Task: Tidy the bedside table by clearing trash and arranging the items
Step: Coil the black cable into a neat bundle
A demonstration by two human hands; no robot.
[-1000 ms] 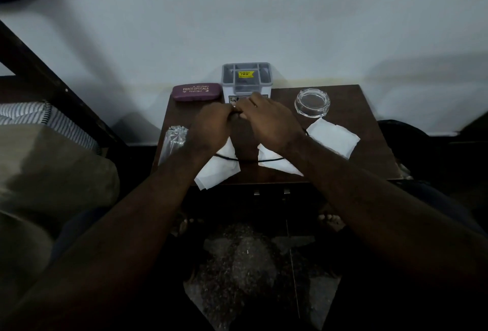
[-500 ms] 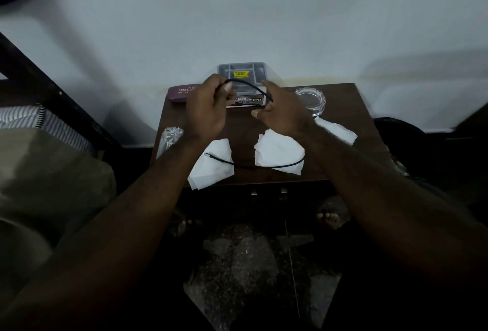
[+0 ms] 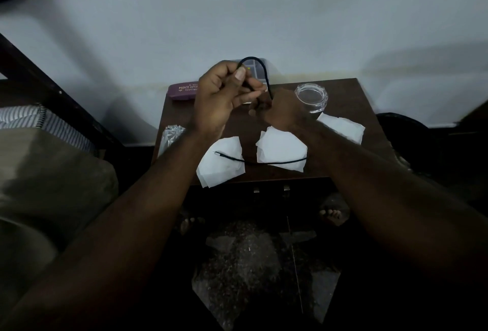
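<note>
Both hands are raised over the back of the brown bedside table (image 3: 351, 98). My left hand (image 3: 221, 98) pinches a black cable (image 3: 264, 71) between thumb and fingers, and the cable arches up in a loop to my right hand (image 3: 282, 111), which grips it too. The cable's loose end trails across the table's front, over two white tissues (image 3: 224, 166) (image 3: 280, 148). A third tissue (image 3: 343, 127) lies at the right.
A maroon glasses case (image 3: 182, 91) lies at the back left, and a grey plastic box (image 3: 260, 65) sits behind my hands. A clear glass ashtray (image 3: 311, 96) stands back right. A crumpled clear wrapper (image 3: 169, 137) hangs at the left edge. A bed is on the left.
Both hands rose from the tabletop with the cable. The loop between them has grown taller and narrower as the hands came closer together.
</note>
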